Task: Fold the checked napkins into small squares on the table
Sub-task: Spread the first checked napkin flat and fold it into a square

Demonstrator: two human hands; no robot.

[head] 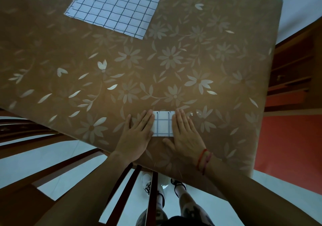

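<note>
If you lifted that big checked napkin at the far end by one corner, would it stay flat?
Probably not: the unfolded napkin lies thin and flat on the tablecloth, so it would likely droop. Its twin, the folded napkin, sits compact, pressed at its edges by the left hand and right hand, suggesting soft, light cloth.

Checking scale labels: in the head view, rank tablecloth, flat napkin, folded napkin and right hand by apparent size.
1. tablecloth
2. flat napkin, cropped
3. right hand
4. folded napkin, sides covered, so unsure
</note>
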